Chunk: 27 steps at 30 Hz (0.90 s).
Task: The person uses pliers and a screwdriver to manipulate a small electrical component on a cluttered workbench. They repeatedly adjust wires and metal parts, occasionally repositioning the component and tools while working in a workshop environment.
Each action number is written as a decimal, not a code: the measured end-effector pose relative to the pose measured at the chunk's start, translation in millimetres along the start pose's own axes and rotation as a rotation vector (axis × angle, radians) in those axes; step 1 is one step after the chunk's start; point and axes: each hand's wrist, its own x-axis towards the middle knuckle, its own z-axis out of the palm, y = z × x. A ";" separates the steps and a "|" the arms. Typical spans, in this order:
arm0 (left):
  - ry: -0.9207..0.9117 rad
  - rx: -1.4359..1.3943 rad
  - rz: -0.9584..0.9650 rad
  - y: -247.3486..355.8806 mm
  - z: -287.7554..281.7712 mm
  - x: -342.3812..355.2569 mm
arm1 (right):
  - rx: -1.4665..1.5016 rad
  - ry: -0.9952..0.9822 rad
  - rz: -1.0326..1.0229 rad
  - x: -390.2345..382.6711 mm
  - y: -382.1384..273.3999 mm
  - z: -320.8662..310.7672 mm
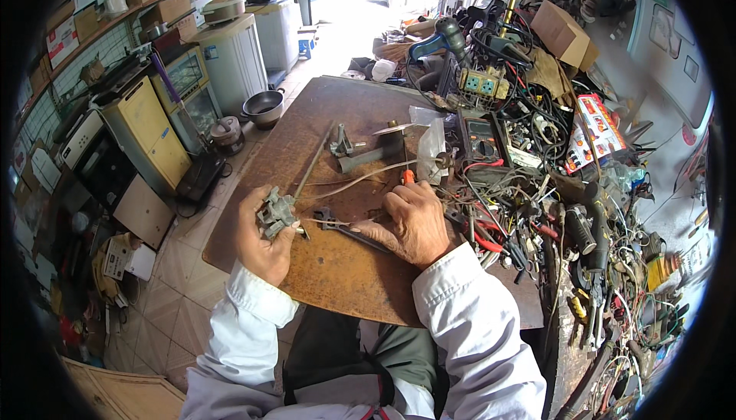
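A chunky grey metal part (276, 214), all lugs and hollows with a dull, cast-looking skin, is held up over the left side of the table (345, 286), clasped between thumb and fingers by the left grip (254, 244). On the other side, the right grip (418, 224) is kept low, knuckles bent and thumb stretched leftward; whether anything is pinched in it cannot be told. Near that thumb a dark wrench (328, 222) is laid aslant, and the orange handle of a screwdriver (409, 177) is seen just beyond the knuckles.

The tabletop is mottled rust-brown, its near edge rounded (the fisheye may be partly to blame). A long thin rod (314, 161) is stretched along its left side, with a small metal fitting (341, 142) and a smooth grey tube (368, 158) lying farther back, and a pale, curving wire (345, 188) looped across the middle.

And the right side is thoroughly crowded! Space there is taken up by a crinkled clear plastic bag (431, 148), a boxy multimeter (481, 138), red-handled pliers (487, 240) and a tangled heap of cables (529, 117), topped by a cardboard box (561, 33).
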 end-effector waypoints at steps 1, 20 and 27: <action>-0.022 -0.001 0.009 1.1 -0.5 0.7 | 0.017 -0.029 0.017 -0.8 0.6 -0.6; 0.021 -0.036 -0.001 -0.7 1.4 -0.1 | -0.030 0.056 -0.050 3.4 -3.3 -1.0; 0.012 -0.026 0.002 -6.9 1.1 1.4 | -0.112 0.061 -0.040 2.7 3.7 -8.3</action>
